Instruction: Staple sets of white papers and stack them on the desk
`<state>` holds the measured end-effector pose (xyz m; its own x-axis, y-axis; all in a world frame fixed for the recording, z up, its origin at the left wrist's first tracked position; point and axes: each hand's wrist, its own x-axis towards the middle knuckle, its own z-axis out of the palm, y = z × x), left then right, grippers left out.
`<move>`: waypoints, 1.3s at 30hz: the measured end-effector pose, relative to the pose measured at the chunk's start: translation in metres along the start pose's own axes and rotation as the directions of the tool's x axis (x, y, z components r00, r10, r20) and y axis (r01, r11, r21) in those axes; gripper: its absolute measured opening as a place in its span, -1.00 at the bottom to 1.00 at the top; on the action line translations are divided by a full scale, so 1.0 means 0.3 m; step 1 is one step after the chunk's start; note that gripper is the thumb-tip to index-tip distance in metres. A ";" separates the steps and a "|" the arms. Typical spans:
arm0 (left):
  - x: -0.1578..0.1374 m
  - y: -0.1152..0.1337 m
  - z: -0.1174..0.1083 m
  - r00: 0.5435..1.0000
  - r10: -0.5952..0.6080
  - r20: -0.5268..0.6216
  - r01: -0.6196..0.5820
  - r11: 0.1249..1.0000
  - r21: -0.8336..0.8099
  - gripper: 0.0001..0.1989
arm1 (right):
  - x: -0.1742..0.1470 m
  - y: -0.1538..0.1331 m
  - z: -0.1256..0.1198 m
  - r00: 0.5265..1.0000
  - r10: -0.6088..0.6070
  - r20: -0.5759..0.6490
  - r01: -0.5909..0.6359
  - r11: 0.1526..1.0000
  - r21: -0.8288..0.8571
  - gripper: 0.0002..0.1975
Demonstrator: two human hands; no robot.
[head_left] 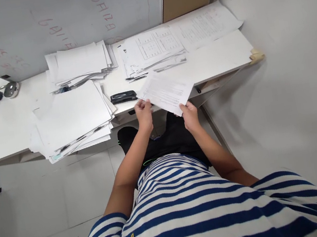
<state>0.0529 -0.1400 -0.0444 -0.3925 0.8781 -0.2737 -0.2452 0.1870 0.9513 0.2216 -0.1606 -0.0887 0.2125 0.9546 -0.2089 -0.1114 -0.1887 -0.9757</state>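
Note:
A printed sheet of paper point(165, 89) is held tilted in front of me, over the desk's front edge. My left hand point(144, 114) pinches its near left corner. At its near right corner, my right hand point(189, 114) grips it between thumb and fingers. Whether it is one sheet or several together I cannot tell. Just left of the paper a black stapler point(123, 97) lies on the desk. Behind the paper sits a stack of printed sheets point(152, 48).
The white desk point(217, 53) runs along a whiteboard point(72, 15) with red writing. Two paper stacks point(74, 113) stand on the left, the nearer overhanging the front edge. A mouse point(11, 90) lies further left. A white wall point(287, 83) bounds the right side.

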 end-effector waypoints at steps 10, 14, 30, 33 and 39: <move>0.240 0.195 -0.233 0.809 0.430 0.399 -0.578 0.463 0.672 -0.63 | -0.029 -0.063 -0.114 0.999 0.050 -0.006 -0.048 0.991 0.125 -0.70; 0.275 0.189 -0.249 0.808 0.416 0.417 -0.579 0.431 0.692 -0.72 | -0.038 -0.074 -0.092 0.994 0.061 0.092 -0.071 0.990 0.120 -0.70; 0.273 0.188 -0.270 0.795 0.413 0.444 -0.603 0.457 0.654 -0.74 | -0.045 -0.067 -0.074 0.987 0.094 0.134 -0.103 0.992 0.068 -0.71; 0.271 0.189 -0.270 0.797 0.406 0.447 -0.601 0.465 0.650 -0.74 | -0.045 -0.063 -0.073 0.987 0.088 0.136 -0.100 0.992 0.082 -0.70; 0.258 0.200 -0.265 0.790 0.377 0.483 -0.608 0.382 0.696 -0.70 | -0.035 -0.075 -0.044 0.975 0.079 0.206 -0.106 0.987 0.124 -0.62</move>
<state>-0.0627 -0.0958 -0.0199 0.0261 0.9772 0.2109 0.7618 -0.1560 0.6288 0.2346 -0.1695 -0.0653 -0.0016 0.9637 -0.2670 -0.2528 -0.2587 -0.9323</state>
